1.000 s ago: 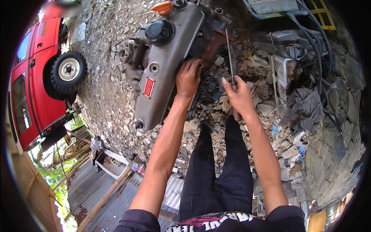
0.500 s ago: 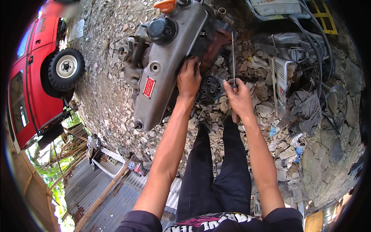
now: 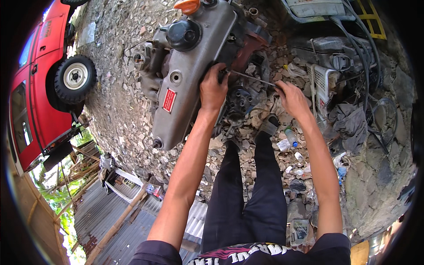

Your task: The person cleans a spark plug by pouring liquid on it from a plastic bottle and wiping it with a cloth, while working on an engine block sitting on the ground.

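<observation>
An engine with a grey valve cover (image 3: pixel 191 79), red label and black round cap (image 3: pixel 183 35) lies across the upper middle. My left hand (image 3: pixel 213 88) is at the cover's right side, fingers curled round a small spot I cannot make out. My right hand (image 3: pixel 289 98) grips a long thin screwdriver (image 3: pixel 252 77), held nearly level, its tip reaching my left fingertips; the handle is mostly hidden in my palm. A black round engine part (image 3: pixel 240 101) sits just below the shaft.
Broken stone (image 3: pixel 117 79) covers the ground. A red vehicle (image 3: pixel 46 104) stands at left, above corrugated sheets (image 3: pixel 97 212). A white crate (image 3: pixel 322 88), hoses, rags (image 3: pixel 349 128) and a yellow frame (image 3: pixel 371 22) lie at right. A small bottle (image 3: pixel 291 137) lies by my right foot.
The screwdriver has swung from upright to nearly level, its tip now at my left fingers. My right hand has moved right. My left hand has shifted slightly upward.
</observation>
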